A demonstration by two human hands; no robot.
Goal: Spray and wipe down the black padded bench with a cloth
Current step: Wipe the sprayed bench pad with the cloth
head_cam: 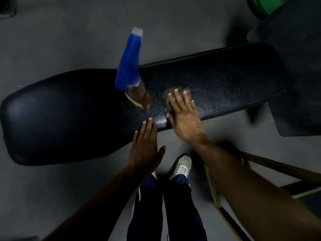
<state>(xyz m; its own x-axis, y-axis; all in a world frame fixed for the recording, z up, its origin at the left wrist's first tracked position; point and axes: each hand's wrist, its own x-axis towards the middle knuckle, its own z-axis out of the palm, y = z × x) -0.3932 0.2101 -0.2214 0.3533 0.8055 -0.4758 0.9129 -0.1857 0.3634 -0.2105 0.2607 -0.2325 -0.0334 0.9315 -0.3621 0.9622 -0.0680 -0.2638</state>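
Wiping is in hand: the cloth is pressed flat under the open right hand; unwiped bench beyond the fingertips must be covered next.

Navy trousers, white shoe

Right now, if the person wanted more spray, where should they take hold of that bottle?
Probably at the neck under the blue trigger head. The spray bottle stands upright on the bench, so the free left hand, nearest it, could reach straight in from the near side.
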